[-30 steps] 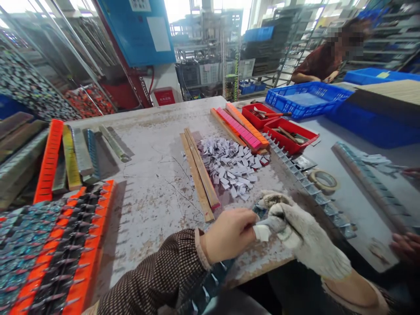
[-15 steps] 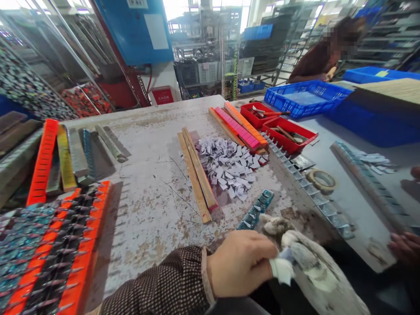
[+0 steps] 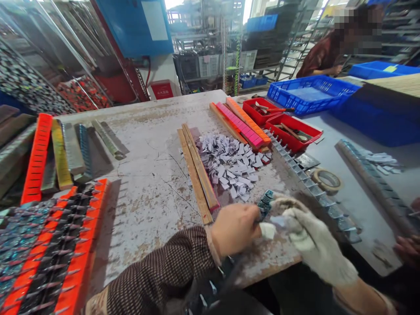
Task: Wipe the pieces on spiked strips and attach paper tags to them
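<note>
My left hand [image 3: 234, 229], bare under a checked sleeve, is closed over a narrow strip [image 3: 265, 201] with a glittery teal end. A white piece or finger cover [image 3: 267, 230] shows at its fingertips; I cannot tell which. My right hand [image 3: 311, 240], in a whitish knit glove, has its fingers pinched on a small white slip [image 3: 278, 221], just right of the left fingertips. Below my left wrist, a dark strip with pale pointed bits [image 3: 211, 286] shows; whether it joins the teal end is hidden. A pile of white slips [image 3: 229, 164] lies beyond my hands.
Two wooden bars [image 3: 197, 179] border the pile. Spiked orange and black strips [image 3: 78, 245] lie at left. Red trays [image 3: 295, 133], a tape roll [image 3: 325, 180] and a spiked clear strip [image 3: 315, 192] are at right. Another person's hand [image 3: 408, 251] shows at the right edge.
Both hands have moved up over the table edge, the left also leftward, covering more of the teal strip. The dark strip with pale points now shows below my left wrist.
</note>
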A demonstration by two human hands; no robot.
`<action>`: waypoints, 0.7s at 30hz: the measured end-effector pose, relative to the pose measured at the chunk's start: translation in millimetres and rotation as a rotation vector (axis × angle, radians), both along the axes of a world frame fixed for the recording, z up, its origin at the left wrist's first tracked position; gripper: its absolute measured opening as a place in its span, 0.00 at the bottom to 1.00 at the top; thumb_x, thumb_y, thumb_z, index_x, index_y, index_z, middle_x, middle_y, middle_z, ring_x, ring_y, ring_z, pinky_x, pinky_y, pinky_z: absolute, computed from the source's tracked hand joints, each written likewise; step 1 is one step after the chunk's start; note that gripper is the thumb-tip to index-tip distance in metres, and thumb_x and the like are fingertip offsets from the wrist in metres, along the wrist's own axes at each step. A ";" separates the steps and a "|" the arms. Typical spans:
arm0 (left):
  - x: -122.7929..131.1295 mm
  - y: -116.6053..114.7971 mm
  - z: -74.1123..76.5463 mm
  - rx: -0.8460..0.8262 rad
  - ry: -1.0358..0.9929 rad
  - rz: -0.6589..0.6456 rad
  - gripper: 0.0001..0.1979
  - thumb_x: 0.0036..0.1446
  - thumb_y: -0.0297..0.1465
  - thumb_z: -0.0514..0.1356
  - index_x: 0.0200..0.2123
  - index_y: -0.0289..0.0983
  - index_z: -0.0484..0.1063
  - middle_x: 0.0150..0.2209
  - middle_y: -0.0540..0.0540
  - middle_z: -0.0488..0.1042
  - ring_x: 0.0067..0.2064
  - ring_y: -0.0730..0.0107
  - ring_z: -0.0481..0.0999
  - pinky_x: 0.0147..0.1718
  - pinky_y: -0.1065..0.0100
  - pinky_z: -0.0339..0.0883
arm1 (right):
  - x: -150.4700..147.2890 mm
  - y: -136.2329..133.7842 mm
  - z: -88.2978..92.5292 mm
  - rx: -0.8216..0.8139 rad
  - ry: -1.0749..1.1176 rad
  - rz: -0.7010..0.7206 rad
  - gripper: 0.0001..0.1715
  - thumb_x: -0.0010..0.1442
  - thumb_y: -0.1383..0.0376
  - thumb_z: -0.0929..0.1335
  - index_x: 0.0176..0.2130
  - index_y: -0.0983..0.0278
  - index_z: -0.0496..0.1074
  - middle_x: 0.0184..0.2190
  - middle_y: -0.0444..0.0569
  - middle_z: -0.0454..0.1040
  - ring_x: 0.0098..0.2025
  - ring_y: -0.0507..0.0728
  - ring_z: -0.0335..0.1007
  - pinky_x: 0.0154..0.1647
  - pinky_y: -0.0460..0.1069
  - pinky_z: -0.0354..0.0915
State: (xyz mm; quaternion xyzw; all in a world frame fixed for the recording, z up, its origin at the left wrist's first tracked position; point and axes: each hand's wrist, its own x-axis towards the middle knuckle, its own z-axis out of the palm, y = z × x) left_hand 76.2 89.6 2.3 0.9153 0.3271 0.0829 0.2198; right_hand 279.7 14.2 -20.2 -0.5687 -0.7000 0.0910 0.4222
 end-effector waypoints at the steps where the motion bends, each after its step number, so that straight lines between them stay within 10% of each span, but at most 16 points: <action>1: 4.0 11.8 0.1 0.076 0.082 0.053 0.07 0.67 0.35 0.60 0.40 0.37 0.70 0.38 0.44 0.78 0.41 0.60 0.77 0.38 0.66 0.68 | 10.5 7.7 -4.9 0.032 -0.102 -0.047 0.10 0.70 0.64 0.63 0.36 0.58 0.71 0.48 0.52 0.77 0.50 0.61 0.77 0.49 0.56 0.76; 9: 41.3 66.5 -25.1 0.180 0.250 0.140 0.09 0.66 0.26 0.56 0.47 0.28 0.72 0.45 0.31 0.77 0.50 0.48 0.78 0.43 0.57 0.74 | 30.4 46.5 -23.1 0.163 -0.710 0.009 0.08 0.68 0.67 0.64 0.42 0.66 0.73 0.49 0.62 0.76 0.57 0.69 0.71 0.56 0.63 0.71; 21: 28.2 65.8 -29.8 0.078 0.206 0.159 0.08 0.65 0.22 0.55 0.44 0.31 0.72 0.40 0.35 0.80 0.47 0.54 0.82 0.44 0.61 0.75 | 38.5 60.3 -35.6 -0.002 -0.600 0.056 0.15 0.70 0.68 0.59 0.34 0.59 0.69 0.42 0.53 0.77 0.40 0.56 0.77 0.41 0.51 0.75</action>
